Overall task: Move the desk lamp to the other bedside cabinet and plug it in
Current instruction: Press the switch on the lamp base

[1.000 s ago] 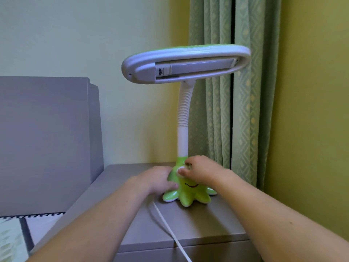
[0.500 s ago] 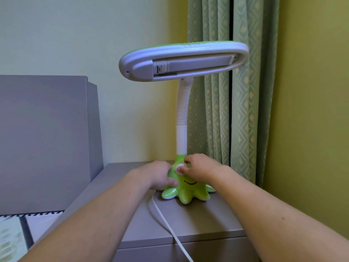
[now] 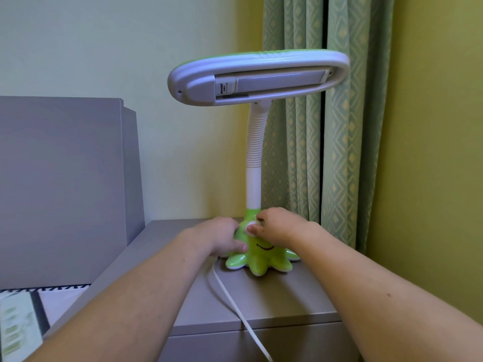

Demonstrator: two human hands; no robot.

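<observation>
The desk lamp (image 3: 254, 158) stands upright on the grey bedside cabinet (image 3: 274, 301), near its back edge. It has a green octopus-shaped base with a smile, a white ribbed neck and a wide oval white head. My left hand (image 3: 222, 237) wraps the left side of the base. On the base's upper right rests my right hand (image 3: 277, 227), its thumb on a white round eye of the base. The lamp's white cord (image 3: 235, 307) trails from the base over the cabinet's front edge and out of view.
A grey headboard (image 3: 62, 189) rises to the left of the cabinet, with patterned bedding (image 3: 23, 317) below it. Green patterned curtains (image 3: 324, 152) hang behind the lamp. A yellow-green wall (image 3: 431, 152) stands close on the right.
Both hands stay on the lamp's base. The lamp keeps its place on the cabinet; the view has shifted slightly.
</observation>
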